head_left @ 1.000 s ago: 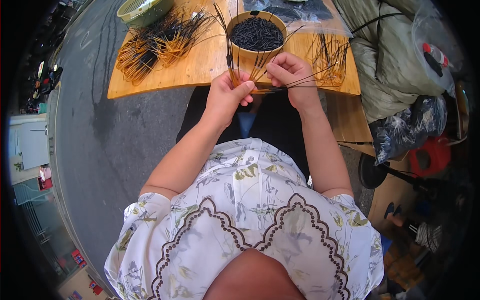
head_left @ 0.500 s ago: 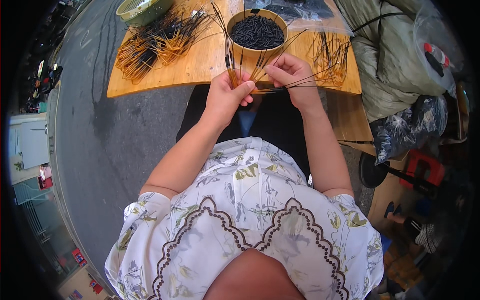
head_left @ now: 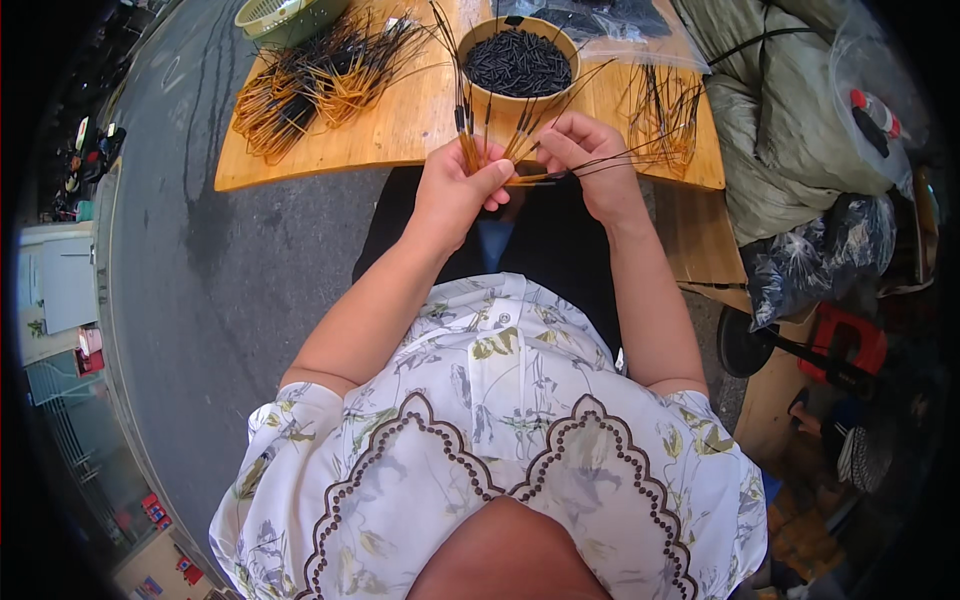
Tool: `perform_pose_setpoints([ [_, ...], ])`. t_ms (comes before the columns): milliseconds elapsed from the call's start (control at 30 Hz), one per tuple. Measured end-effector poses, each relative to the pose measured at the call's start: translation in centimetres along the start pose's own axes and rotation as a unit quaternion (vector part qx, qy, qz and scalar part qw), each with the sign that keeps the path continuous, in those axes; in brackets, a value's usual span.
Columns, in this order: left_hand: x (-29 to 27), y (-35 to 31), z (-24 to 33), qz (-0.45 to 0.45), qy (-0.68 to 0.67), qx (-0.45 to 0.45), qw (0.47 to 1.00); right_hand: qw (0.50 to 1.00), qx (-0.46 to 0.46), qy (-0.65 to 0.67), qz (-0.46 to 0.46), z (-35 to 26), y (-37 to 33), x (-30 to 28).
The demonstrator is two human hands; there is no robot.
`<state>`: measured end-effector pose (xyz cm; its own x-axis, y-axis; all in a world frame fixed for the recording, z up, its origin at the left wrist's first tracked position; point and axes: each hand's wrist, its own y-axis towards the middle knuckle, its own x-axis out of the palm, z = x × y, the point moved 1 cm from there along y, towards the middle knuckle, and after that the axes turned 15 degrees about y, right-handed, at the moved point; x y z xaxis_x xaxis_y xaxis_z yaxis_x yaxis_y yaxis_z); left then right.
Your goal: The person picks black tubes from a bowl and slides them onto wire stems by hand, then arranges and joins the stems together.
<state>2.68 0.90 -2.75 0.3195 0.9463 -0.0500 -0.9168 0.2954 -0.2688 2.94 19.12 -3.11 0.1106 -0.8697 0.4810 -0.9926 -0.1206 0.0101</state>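
Observation:
A spread fan of thin wires (head_left: 522, 135), amber at the lower ends and black above, is gripped between the thumb and fingers of my left hand (head_left: 464, 188). Some of these wires carry thicker black sleeves partway up. Beside it, the thumb and fingertips of my right hand (head_left: 590, 165) are pinched together at the right edge of the fan; what lies between them is too small to make out. A few dark wires stretch sideways across that hand. Just beyond both hands, a round tan bowl (head_left: 528, 99) holds many short black tubes (head_left: 518, 62).
On the wooden table (head_left: 370, 145) lie a big heap of amber-and-black wires (head_left: 300, 95) at left and a smaller bunch (head_left: 665, 115) at right. A green basket (head_left: 285, 22) stands far left. Clear plastic bags (head_left: 625, 35) lie behind the bowl; large sacks (head_left: 780, 130) crowd the right side.
My right hand has shifted very slightly, and the wires crossing it lie a little differently. My left hand keeps its hold on the fan.

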Motion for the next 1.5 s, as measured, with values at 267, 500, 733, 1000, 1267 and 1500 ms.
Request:
perform_pose_setpoints([
  [267, -0.1, -0.1, 0.0, 0.000, 0.004, -0.007, 1.000, 0.999, 0.027, -0.044, 0.004, 0.0, 0.2, -0.1],
  [500, -0.1, 0.0, -0.4, -0.004, -0.014, -0.002, 1.000, 0.999, -0.005, -0.013, -0.039, 1.1, 0.1, -0.4],
  [733, -0.4, 0.3, -0.1, -0.014, -0.040, -0.002, 0.999, 0.997, -0.015, 0.078, -0.022, 1.5, -0.2, 0.3],
  [1000, -0.2, 0.0, 0.3, -0.041, -0.120, -0.037, 0.991, 0.991, -0.075, 0.071, -0.085, 1.0, -0.7, -0.1],
  [1267, 0.0, -0.1, 0.3, -0.035, -0.058, -0.012, 0.998, 0.997, -0.046, 0.061, -0.003, -0.2, 0.9, 0.0],
  [1500, 0.0, -0.2, 0.3, -0.032, -0.047, -0.009, 0.998, 0.997, -0.058, 0.048, -0.014, 0.0, 1.2, 0.0],
])
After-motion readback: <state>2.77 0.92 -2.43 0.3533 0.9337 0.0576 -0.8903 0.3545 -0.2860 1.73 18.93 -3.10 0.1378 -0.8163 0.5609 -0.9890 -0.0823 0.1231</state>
